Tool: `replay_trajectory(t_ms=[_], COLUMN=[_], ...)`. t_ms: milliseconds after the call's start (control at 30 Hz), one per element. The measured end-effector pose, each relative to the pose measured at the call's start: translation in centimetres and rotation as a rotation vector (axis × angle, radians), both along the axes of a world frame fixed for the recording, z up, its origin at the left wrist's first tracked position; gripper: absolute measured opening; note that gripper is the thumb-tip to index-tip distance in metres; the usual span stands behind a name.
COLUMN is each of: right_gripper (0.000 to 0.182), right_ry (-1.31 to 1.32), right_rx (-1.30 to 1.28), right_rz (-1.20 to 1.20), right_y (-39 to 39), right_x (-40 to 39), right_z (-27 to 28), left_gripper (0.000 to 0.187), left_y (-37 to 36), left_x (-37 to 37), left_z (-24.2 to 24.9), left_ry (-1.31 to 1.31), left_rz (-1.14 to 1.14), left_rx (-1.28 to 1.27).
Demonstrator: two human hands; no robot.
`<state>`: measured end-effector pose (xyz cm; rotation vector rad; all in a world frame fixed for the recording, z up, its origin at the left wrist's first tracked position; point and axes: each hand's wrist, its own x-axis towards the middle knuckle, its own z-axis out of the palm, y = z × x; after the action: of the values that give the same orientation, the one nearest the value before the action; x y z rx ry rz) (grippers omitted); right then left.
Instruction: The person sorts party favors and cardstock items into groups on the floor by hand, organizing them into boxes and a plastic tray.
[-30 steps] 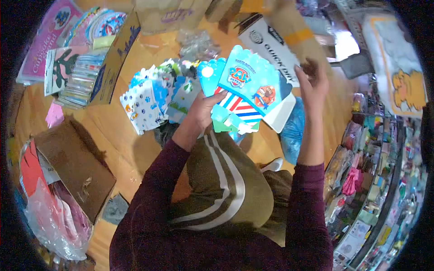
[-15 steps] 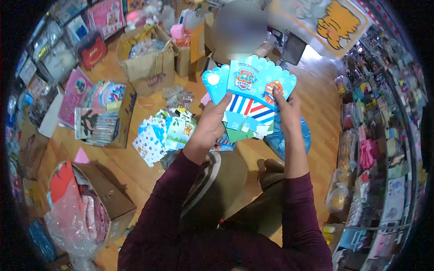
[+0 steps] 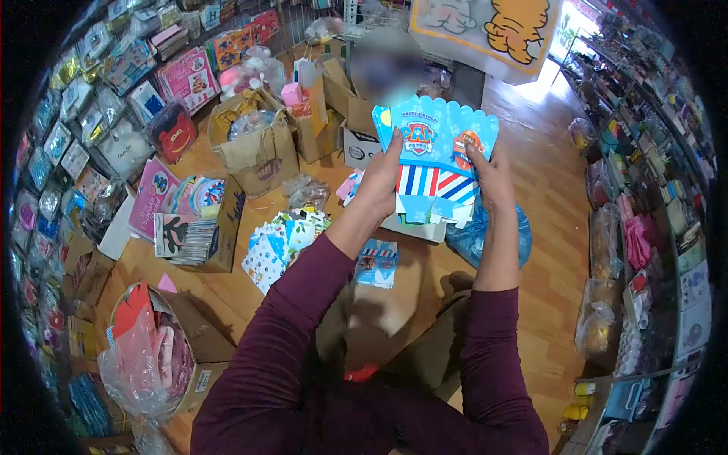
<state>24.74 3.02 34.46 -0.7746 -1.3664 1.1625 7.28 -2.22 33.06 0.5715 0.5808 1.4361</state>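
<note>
In front of me I hold a stack of flat cardboard popcorn boxes (image 3: 434,155) upright between both hands. They are light blue with scalloped tops, a "Happy Birthday Paw Patrol" print and red, white and blue stripes below. My left hand (image 3: 381,180) is closed on the left edge, thumb on the front. On the right edge my right hand (image 3: 491,179) grips with its thumb near the printed orange pup. Below the stack, another blue printed piece (image 3: 377,263) lies by my knees. To its left is a spread pile of paw-print cards (image 3: 279,243).
Cardboard boxes of goods (image 3: 263,155) stand ahead left, and an open carton (image 3: 205,341) with plastic-wrapped items is near left. A blue plastic bag (image 3: 497,235) sits beyond my right forearm. Packed shelves (image 3: 629,250) line the right side. Another person (image 3: 387,64) is ahead.
The popcorn boxes were fanned out unevenly and now lie more squarely together. My left hand has moved right and up along their edge. My view has tilted and shifted.
</note>
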Motion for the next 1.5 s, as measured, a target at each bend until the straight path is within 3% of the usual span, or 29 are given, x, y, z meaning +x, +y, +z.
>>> replay_trajectory(t_ms=[267, 533, 633, 700, 767, 900, 1300, 1500], right_gripper=[0.039, 0.040, 0.042, 0.043, 0.044, 0.043, 0.037, 0.043], right_ry=[-0.161, -0.186, -0.005, 0.056, 0.045, 0.070, 0.145, 0.007], right_rx=[-0.008, 0.183, 0.151, -0.166, -0.221, -0.113, 0.059, 0.202], right_rz=[-0.010, -0.085, -0.146, 0.078, 0.125, 0.207, 0.061, 0.036], right_y=[0.5, -0.5, -0.7, -0.5, -0.2, -0.1, -1.0, -1.1], right_x=[0.7, -1.7, -2.6, -2.1, -2.1, -2.7, -3.0, -2.9], right_z=[-0.6, 0.5, 0.7, 0.6, -0.1, -0.7, 0.2, -0.1], left_gripper=[0.034, 0.033, 0.033, 0.034, 0.034, 0.037, 0.038, 0.036], left_y=[0.2, 0.7, 0.8, 0.7, 0.9, 0.9, 1.6, 1.2], left_x=[0.9, 0.2, -0.4, -0.8, -1.4, -2.5, -1.5, -0.9], left_z=[-0.5, -1.1, -0.9, -0.6, -0.6, -0.7, -1.2, -1.0], left_ry=[-0.010, -0.001, 0.006, -0.010, 0.007, 0.075, 0.107, 0.205], left_rz=[-0.020, 0.071, 0.117, 0.145, 0.159, 0.115, 0.216, 0.347], left_rx=[0.011, 0.067, 0.113, 0.155, 0.200, 0.178, 0.321, 0.287])
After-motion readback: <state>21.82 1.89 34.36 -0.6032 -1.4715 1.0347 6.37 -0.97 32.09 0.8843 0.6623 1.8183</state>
